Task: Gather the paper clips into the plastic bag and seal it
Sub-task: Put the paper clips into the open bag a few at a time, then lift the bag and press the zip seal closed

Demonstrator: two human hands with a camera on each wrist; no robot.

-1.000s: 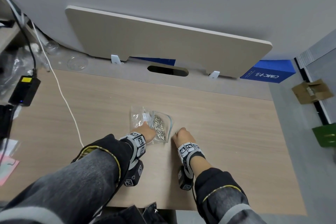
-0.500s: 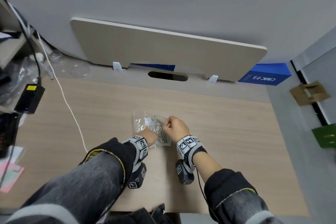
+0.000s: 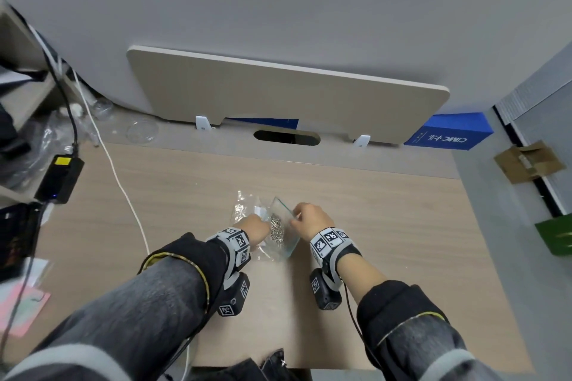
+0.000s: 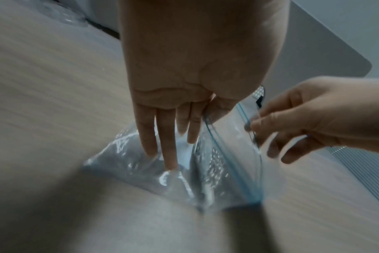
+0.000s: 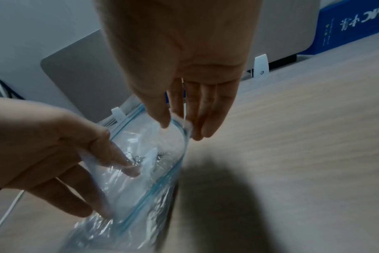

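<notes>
while open, plastic bag (image 3: 286, 226) between hands

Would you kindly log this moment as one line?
left hand: presses bag | right hand: pinches bag rim | clips: inside | seal: open

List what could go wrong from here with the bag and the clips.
1. The plastic bag is unsealed: the right hand pinches its blue zip edge up, so a slip might let the mouth flop and spill the paper clips.
2. The left hand presses straight fingers on the bag's body; too much pressure could push clips toward the opening.
3. Clips near the zip might jam the seal.
</notes>
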